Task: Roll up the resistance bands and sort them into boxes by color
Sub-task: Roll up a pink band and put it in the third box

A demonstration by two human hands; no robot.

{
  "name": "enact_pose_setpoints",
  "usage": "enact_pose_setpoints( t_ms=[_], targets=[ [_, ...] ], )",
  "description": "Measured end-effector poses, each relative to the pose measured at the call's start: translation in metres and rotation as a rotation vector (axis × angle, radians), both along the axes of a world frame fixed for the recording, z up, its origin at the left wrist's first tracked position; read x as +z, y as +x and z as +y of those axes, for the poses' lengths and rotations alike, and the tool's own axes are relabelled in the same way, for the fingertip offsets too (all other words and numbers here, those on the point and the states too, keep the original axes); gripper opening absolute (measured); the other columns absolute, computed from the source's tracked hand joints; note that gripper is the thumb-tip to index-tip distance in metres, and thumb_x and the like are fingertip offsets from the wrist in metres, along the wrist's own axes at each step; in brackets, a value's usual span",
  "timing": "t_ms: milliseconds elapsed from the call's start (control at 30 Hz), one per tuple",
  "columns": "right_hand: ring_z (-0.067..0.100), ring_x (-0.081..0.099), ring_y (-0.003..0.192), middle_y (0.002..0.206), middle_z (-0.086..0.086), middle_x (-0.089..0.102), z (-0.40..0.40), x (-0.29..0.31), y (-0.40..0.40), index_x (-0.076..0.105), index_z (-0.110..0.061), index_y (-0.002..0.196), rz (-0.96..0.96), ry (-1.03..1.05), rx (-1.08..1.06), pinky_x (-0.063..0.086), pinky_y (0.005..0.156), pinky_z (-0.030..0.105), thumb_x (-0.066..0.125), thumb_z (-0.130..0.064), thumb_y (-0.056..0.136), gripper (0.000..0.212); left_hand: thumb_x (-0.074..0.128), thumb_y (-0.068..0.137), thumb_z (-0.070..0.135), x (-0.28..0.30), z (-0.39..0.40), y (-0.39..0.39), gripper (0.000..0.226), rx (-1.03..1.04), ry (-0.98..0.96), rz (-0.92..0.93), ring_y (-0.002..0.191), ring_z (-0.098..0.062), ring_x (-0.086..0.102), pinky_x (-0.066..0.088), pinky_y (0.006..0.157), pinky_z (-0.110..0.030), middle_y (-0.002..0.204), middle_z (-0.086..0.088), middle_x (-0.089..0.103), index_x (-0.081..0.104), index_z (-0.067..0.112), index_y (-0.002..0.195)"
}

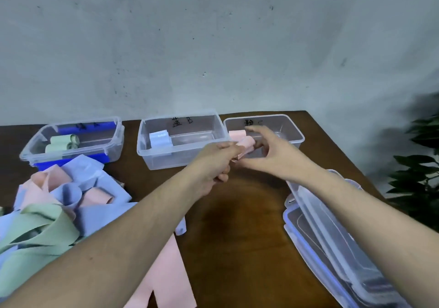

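— What are your hands doing?

— I'm holding both arms stretched forward over the wooden table [237, 224]. My left hand [213, 165] is gripping a rolled pink resistance band [245, 145] with curled fingers, right at the near left corner of the pink-labelled box [294, 129]. My right hand [273, 152] is hovering beside the roll, fingers spread and gently bent, gripping nothing.

— Anything hard to see?

— My left fingers are covering the roll's near end, so I cannot tell whether my right fingertips are touching it. The marker writing on the boxes is blurring.

— And the boxes?

— Another pink roll [237, 134] is lying inside the pink-labelled box. Left of it, the middle box [166, 155] is holding one pale blue roll [159, 139]. Further left, the blue-lidded box [35, 153] is holding two green rolls [62, 143]. Near that one, loose bands [59, 208] in pink, blue and green are piling up. Right of the pink-labelled box, clear lids [332, 248] are stacking.
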State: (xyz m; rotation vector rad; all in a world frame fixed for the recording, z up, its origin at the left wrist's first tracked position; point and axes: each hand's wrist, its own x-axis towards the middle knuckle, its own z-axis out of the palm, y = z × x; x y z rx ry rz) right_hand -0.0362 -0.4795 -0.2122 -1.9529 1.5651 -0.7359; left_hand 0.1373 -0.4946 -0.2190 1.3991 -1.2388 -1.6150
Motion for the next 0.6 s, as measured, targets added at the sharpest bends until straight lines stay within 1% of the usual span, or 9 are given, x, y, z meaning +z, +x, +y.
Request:
enact_pose_setpoints(
  t_ms=[100, 133, 167, 200, 267, 333, 433, 500, 600],
  targets=[
    [-0.005, 0.062, 0.095, 0.110, -0.016, 0.068, -0.026, 0.007, -0.019, 0.061, -0.036, 0.128, -0.013, 0.002, 0.086, 0.045, 0.081, 0.017, 0.073, -0.037, 0.087, 0.043, 0.065, 0.092, 0.032, 0.008, -0.022, -0.002, 0.023, -0.124, -0.187, -0.246, 0.050, -0.009, 0.031, 0.023, 0.044, -0.022, 0.056, 0.018, 0.054, 0.068, 0.028, 0.114],
    [-0.007, 0.062, 0.094, 0.108, -0.017, 0.069, -0.034, 0.010, -0.025, 0.065, -0.033, 0.124, -0.012, 0.011, 0.116, 0.046, 0.080, 0.014, 0.072, -0.032, 0.089, 0.035, 0.066, 0.091, 0.032, 0.012, -0.028, -0.003, 0.024, -0.157, -0.227, -0.305, 0.049, -0.009, 0.031, 0.024, 0.043, -0.023, 0.062, 0.019, 0.060, 0.067, 0.030, 0.115],
    [-0.008, 0.062, 0.094, 0.105, -0.018, 0.070, -0.041, 0.013, -0.030, 0.069, -0.030, 0.119, -0.018, 0.029, 0.137, 0.046, 0.080, 0.011, 0.072, -0.029, 0.090, 0.029, 0.067, 0.090, 0.032, 0.015, -0.034, -0.003, 0.027, -0.179, -0.254, -0.346, 0.048, -0.009, 0.032, 0.024, 0.043, -0.022, 0.077, 0.017, 0.066, 0.065, 0.031, 0.117],
    [-0.008, 0.063, 0.094, 0.102, -0.018, 0.071, -0.049, 0.017, -0.034, 0.072, -0.028, 0.115, -0.022, 0.048, 0.149, 0.047, 0.081, 0.010, 0.072, -0.028, 0.090, 0.025, 0.068, 0.090, 0.033, 0.018, -0.039, -0.004, 0.029, -0.197, -0.269, -0.374, 0.047, -0.008, 0.034, 0.025, 0.042, -0.021, 0.093, 0.012, 0.069, 0.062, 0.030, 0.117],
    [-0.006, 0.065, 0.092, 0.099, -0.015, 0.074, -0.064, 0.022, -0.042, 0.074, -0.026, 0.111, -0.005, 0.065, 0.164, 0.046, 0.080, 0.010, 0.074, -0.026, 0.089, 0.022, 0.071, 0.089, 0.034, 0.024, -0.047, -0.007, 0.032, -0.225, -0.302, -0.432, 0.048, -0.004, 0.040, 0.029, 0.040, -0.015, 0.108, 0.008, 0.066, 0.059, 0.025, 0.117],
    [-0.005, 0.065, 0.089, 0.097, -0.015, 0.073, -0.077, 0.025, -0.049, 0.075, -0.028, 0.109, 0.041, 0.076, 0.185, 0.046, 0.076, 0.009, 0.075, -0.028, 0.088, 0.022, 0.072, 0.089, 0.031, 0.028, -0.055, -0.010, 0.032, -0.254, -0.353, -0.477, 0.067, -0.004, 0.053, 0.036, 0.045, -0.010, 0.110, 0.007, 0.066, 0.059, 0.022, 0.116],
    [-0.008, 0.063, 0.085, 0.089, -0.023, 0.071, -0.096, 0.028, -0.054, 0.076, -0.034, 0.102, 0.138, 0.096, 0.215, 0.045, 0.075, 0.010, 0.077, -0.037, 0.084, 0.018, 0.070, 0.091, 0.027, 0.031, -0.069, -0.016, 0.030, -0.296, -0.392, -0.511, 0.104, -0.013, 0.060, 0.048, 0.079, -0.019, 0.113, 0.004, 0.065, 0.059, 0.020, 0.118],
    [-0.008, 0.062, 0.081, 0.085, -0.025, 0.070, -0.108, 0.028, -0.055, 0.076, -0.035, 0.097, 0.181, 0.091, 0.216, 0.044, 0.075, 0.014, 0.078, -0.035, 0.082, 0.015, 0.068, 0.092, 0.031, 0.032, -0.077, -0.018, 0.032, -0.320, -0.391, -0.545, 0.110, -0.011, 0.058, 0.045, 0.084, -0.016, 0.115, 0.006, 0.063, 0.058, 0.021, 0.120],
    [0.001, 0.067, 0.089, 0.091, -0.018, 0.073, -0.122, 0.026, -0.057, 0.075, -0.034, 0.097, 0.212, 0.137, 0.242, 0.051, 0.084, 0.023, 0.079, -0.034, 0.080, 0.017, 0.069, 0.091, 0.034, 0.030, -0.089, -0.022, 0.030, -0.344, -0.398, -0.566, 0.110, -0.009, 0.057, 0.043, 0.083, -0.014, 0.117, 0.007, 0.064, 0.059, 0.024, 0.117]
  ],
)
